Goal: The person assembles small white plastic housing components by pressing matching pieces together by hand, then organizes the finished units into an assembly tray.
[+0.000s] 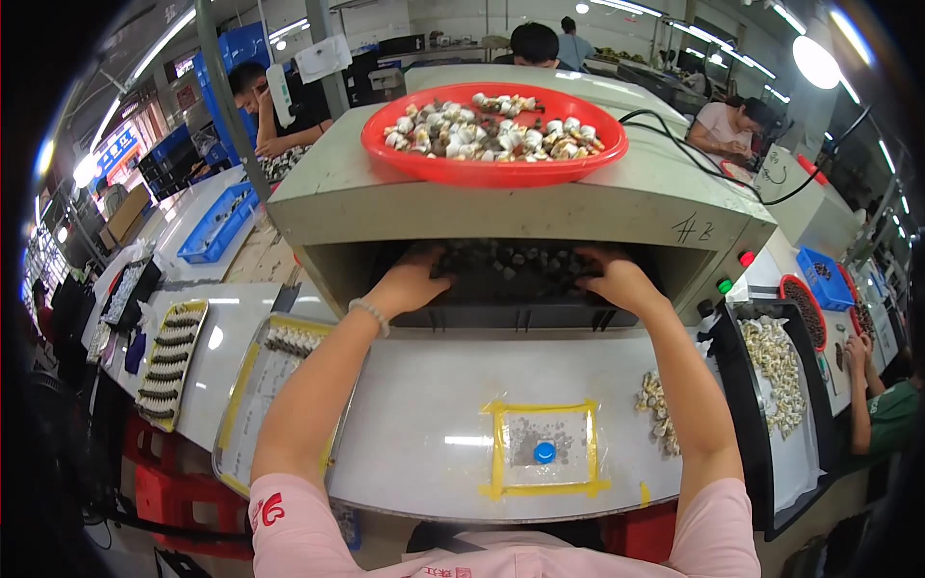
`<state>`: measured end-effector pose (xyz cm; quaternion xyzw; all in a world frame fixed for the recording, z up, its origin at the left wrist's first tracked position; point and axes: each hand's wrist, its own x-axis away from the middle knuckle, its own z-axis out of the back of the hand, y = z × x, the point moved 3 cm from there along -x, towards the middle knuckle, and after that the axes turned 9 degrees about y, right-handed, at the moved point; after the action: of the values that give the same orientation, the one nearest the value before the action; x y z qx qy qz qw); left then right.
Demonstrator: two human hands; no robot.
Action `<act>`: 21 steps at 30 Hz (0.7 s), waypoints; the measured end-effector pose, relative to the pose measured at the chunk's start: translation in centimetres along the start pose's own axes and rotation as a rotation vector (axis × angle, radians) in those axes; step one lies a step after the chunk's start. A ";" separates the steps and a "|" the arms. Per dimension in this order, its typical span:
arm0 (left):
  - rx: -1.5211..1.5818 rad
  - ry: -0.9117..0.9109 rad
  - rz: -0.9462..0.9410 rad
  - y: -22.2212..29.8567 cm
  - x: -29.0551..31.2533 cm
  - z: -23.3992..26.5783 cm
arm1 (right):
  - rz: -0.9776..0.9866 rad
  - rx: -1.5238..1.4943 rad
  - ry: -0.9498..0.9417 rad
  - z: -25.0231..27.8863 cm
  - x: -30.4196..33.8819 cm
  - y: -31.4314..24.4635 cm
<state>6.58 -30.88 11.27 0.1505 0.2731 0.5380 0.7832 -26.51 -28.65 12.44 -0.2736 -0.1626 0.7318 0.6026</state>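
Both my arms reach into the front opening of a grey metal cabinet (520, 210). Inside it a black tray (511, 316) holds many small dark pieces (520, 260), blurred and in shade. My left hand (412, 281) is at the left side of these pieces, thumb and fingers apart. Across from it, my right hand (619, 279) is at their right side, its fingers also spread. Fingertips of both hands are partly lost in the shadow, and I see nothing gripped in either. A beaded bracelet (371, 316) circles my left wrist.
A red round tray (496, 173) of white and brown pieces sits on the cabinet. A yellow-edged tray (231, 424) lies left; a black tray (752, 433) of pale pieces stands right. A blue cap (545, 452) lies within a yellow-taped square (498, 453). Other people work nearby.
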 end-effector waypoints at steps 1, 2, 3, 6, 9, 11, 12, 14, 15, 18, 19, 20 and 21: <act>-0.061 -0.036 -0.052 -2.1 -2.1 -1.1 | 0.007 0.000 0.015 -0.4 -1.5 0.8; -0.118 -0.077 -0.105 -2.9 -3.6 -1.9 | 0.124 0.140 -0.002 -0.9 -2.8 1.9; -0.105 -0.075 -0.129 -2.2 -5.0 -2.5 | 0.227 0.296 -0.019 -0.9 -3.8 3.5; -0.256 -0.167 -0.221 -1.7 -7.0 -3.0 | 0.056 0.244 -0.193 0.2 -4.8 2.7; -0.254 -0.170 -0.238 -2.5 -9.2 -1.8 | 0.078 0.271 -0.213 0.2 -5.4 2.5; -0.247 -0.183 -0.246 -2.1 -10.1 -2.8 | -0.179 0.276 -0.370 -0.6 -6.1 3.2; -0.244 -0.192 -0.246 -1.9 -10.3 -3.5 | -0.183 0.277 -0.372 -1.1 -6.3 3.7; -0.243 -0.210 -0.246 -1.1 -11.1 -4.5 | -0.062 0.263 -0.183 -2.4 -7.0 4.9; -0.243 -0.220 -0.246 -0.5 -11.2 -5.4 | -0.065 0.262 -0.184 -3.0 -7.4 5.6; -0.234 -0.257 -0.249 1.3 -11.2 -8.8 | 0.065 0.135 -0.206 -5.5 -8.3 6.2; -0.237 -0.268 -0.244 1.3 -11.2 -9.0 | 0.233 0.213 -0.095 -6.3 -8.4 5.3; -0.240 -0.280 -0.241 0.9 -11.3 -8.8 | 0.399 0.289 0.020 -6.6 -8.2 4.4; -0.242 -0.291 -0.238 0.7 -11.4 -8.9 | 0.396 0.284 0.017 -6.4 -8.4 4.3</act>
<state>-2.33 -41.68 7.50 0.0983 0.1066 0.4432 0.8846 -25.05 -38.31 6.67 -0.2190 0.0038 0.8488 0.4813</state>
